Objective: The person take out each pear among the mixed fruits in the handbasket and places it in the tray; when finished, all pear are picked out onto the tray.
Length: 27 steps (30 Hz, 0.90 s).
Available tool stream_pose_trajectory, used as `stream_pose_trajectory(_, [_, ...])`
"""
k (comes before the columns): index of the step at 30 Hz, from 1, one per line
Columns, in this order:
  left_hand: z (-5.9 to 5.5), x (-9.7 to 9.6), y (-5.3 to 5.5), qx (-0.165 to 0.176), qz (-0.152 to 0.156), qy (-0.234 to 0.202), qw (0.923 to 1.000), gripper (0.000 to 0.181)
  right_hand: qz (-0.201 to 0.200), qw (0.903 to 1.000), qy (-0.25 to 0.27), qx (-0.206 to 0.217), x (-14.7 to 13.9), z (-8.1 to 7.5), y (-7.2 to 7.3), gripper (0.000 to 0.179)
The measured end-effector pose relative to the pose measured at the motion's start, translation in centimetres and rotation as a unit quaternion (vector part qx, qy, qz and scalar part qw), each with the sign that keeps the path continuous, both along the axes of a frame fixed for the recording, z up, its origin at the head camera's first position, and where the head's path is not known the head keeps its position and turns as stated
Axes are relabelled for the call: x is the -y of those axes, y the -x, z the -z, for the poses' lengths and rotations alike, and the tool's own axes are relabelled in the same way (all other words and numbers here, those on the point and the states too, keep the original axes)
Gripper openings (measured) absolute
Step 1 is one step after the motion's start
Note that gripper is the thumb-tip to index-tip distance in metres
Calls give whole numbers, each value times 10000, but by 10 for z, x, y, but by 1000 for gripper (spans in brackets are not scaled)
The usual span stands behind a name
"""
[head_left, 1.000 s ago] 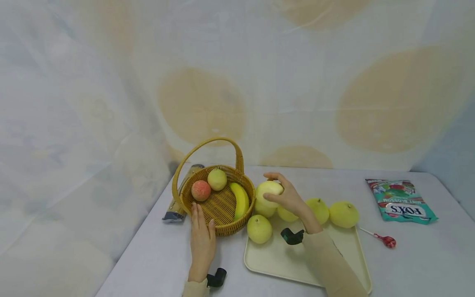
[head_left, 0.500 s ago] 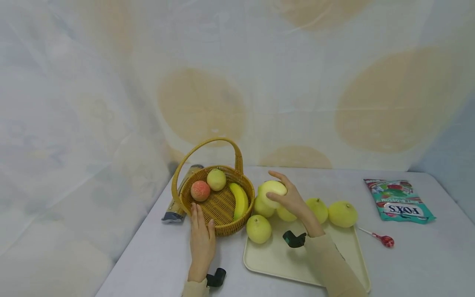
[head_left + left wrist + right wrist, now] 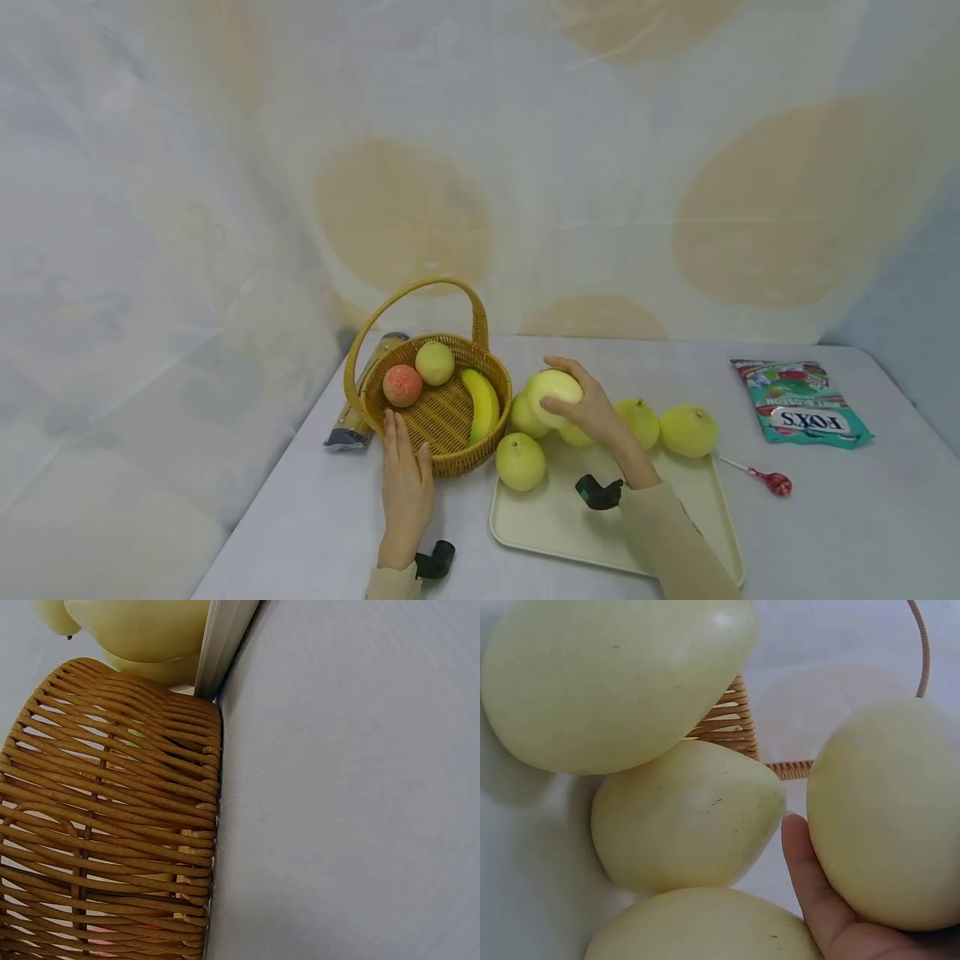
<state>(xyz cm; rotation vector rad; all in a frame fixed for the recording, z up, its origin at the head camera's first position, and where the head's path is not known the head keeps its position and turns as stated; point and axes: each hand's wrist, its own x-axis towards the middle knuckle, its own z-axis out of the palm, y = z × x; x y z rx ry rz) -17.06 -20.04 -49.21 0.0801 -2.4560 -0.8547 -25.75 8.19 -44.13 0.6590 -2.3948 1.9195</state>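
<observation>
My right hand (image 3: 596, 410) grips a large, smooth pale yellow fruit (image 3: 553, 398), held above other yellow fruits just right of the basket. In the right wrist view, a finger lies along the side of this held fruit (image 3: 885, 817). My left hand (image 3: 407, 492), fingers straight, rests against the near-left side of the round wicker basket (image 3: 450, 465). Inside the basket are a reddish peach (image 3: 402, 386), a smaller yellow-green fruit (image 3: 435, 363) and a banana (image 3: 484, 408). The left wrist view shows the woven basket wall (image 3: 112, 817) but no fingers.
A cream tray (image 3: 570, 533) bears several yellow fruits, one (image 3: 521, 462) at its left edge and one (image 3: 689, 431) at its far right. Right of it lie a red lollipop (image 3: 772, 481) and a Fox's candy bag (image 3: 806, 408). A long packet (image 3: 349, 433) sticks out behind the basket.
The right hand has shifted slightly right, away from the basket, with the yellow fruit in its grip. My left hand has stayed at the basket. The whole head view drifts a little left.
</observation>
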Motion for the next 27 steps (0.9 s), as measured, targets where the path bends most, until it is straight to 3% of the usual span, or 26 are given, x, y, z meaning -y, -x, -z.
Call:
stream_pose_trajectory(8, [0, 0, 0, -16, 11, -12, 10000, 62, 123, 9996, 27, 267, -2, 1, -8, 63])
stream_pose_trajectory(27, [0, 1, 1, 47, 49, -22, 10000, 62, 13, 9999, 147, 81, -10, 8, -16, 46])
